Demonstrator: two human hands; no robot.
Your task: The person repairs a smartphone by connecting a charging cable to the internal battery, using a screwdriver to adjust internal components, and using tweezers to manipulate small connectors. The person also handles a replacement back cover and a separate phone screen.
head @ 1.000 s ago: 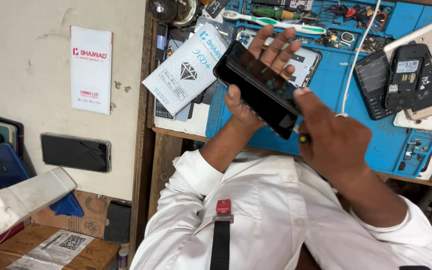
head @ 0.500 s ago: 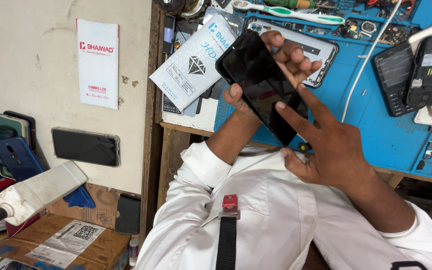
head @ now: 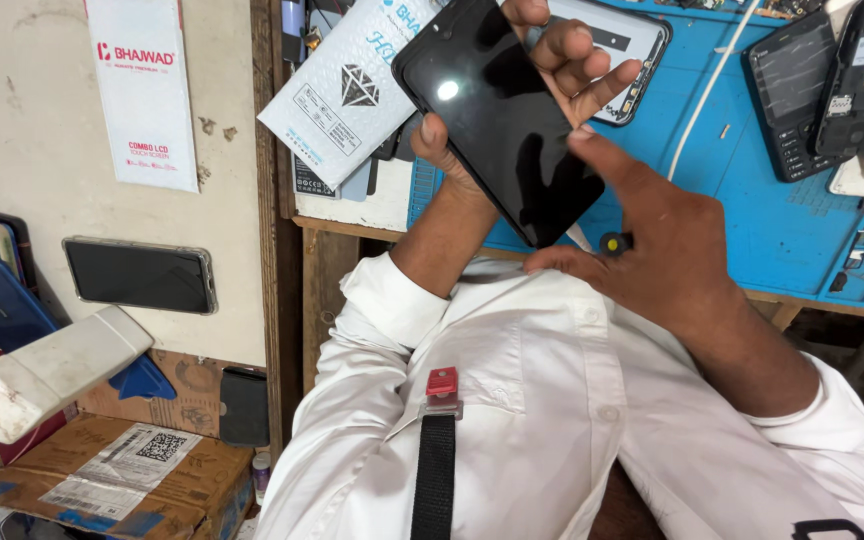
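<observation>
Above blue mat (head: 752, 200), phone (head: 502, 115) slants diagonally

Top corner of black phone (head: 512, 120) cut off by upper frame edge; far edge covered by fingers of left hand (head: 537, 75). Left palm hidden behind phone, fingertips partly out of frame. Small black-yellow tool (head: 612, 243) mostly hidden under right hand (head: 662, 245), kind can't tell. Opened phone frame (head: 632, 60) partly covered by left hand, top cropped. Small parts on blue mat (head: 752, 215) at right too tiny to tell. White cable (head: 707, 105) runs out at top.
</observation>
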